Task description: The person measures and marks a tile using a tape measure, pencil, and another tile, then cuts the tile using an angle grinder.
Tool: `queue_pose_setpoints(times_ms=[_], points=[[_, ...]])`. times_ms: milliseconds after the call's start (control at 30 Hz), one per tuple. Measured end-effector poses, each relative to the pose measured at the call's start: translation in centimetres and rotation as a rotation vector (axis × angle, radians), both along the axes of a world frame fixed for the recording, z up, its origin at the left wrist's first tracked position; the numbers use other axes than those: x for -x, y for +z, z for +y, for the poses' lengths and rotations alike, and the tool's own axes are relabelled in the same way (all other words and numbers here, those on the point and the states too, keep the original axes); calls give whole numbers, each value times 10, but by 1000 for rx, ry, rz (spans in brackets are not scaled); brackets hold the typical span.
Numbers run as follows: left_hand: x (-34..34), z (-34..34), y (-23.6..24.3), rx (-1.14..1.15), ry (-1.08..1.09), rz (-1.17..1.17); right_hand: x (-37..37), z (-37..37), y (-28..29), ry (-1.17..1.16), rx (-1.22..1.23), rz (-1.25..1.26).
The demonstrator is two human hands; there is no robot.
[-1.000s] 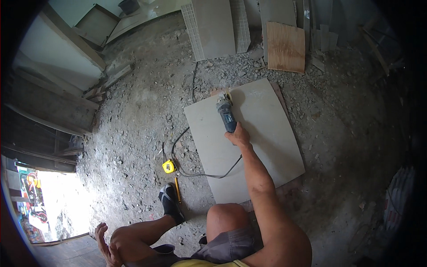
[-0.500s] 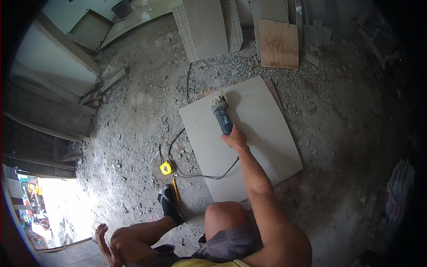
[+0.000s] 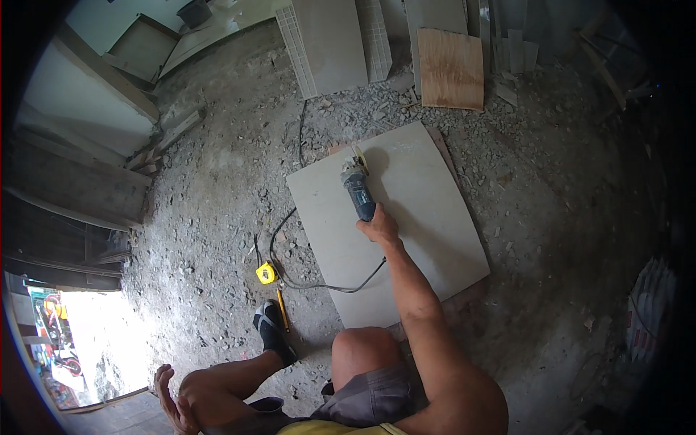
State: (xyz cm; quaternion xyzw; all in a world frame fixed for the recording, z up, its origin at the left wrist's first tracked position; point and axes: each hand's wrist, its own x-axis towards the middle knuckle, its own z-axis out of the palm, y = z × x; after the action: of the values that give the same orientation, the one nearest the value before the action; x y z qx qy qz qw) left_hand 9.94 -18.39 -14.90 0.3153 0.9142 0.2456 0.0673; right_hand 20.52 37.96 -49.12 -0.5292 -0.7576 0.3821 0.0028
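My right hand (image 3: 380,224) is wrapped round the rear body of a dark angle grinder (image 3: 358,194). The grinder's head, with its disc, lies over the far part of a large pale grey tile (image 3: 428,232). Whether the disc touches the tile I cannot tell. A black power cord (image 3: 330,287) loops from beneath my right wrist over the tile's left edge to the ground. My left hand (image 3: 171,402) rests beside my left knee, its fingers stretched and nothing in it.
A yellow tape measure (image 3: 266,272) and an orange-yellow pencil (image 3: 283,310) lie on the rubble-strewn ground, left of the tile. Grey tiles (image 3: 330,47) and a wooden board (image 3: 451,69) lean at the back. White sacks (image 3: 650,312) stand at far right; a bright doorway (image 3: 105,341) is lower left.
The view has shifted slightly, so the scene sits a little further left. My right hand keeps its hold on the grinder over the tile; the left hand stays by the knee.
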Motion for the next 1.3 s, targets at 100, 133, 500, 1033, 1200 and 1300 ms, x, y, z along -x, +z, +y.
queue_pose_setpoints(times_ms=[100, 133, 500, 1033, 1200, 1300], points=[[-2, 1, 0, 9, 10, 4, -1, 0, 0, -3, 3, 15], [-2, 1, 0, 13, 13, 9, -1, 0, 1, -17, 9, 15], [-3, 8, 0, -3, -7, 21, -7, -3, 1, -9, 13, 43], [-7, 5, -1, -15, -20, 15, -19, -13, 0, -17, 4, 17], [-7, 7, 1, -5, -20, 6, -27, -19, 0, -18, 4, 40], [-3, 7, 1, 17, -34, 11, -32, -23, 1, -24, 2, 49]])
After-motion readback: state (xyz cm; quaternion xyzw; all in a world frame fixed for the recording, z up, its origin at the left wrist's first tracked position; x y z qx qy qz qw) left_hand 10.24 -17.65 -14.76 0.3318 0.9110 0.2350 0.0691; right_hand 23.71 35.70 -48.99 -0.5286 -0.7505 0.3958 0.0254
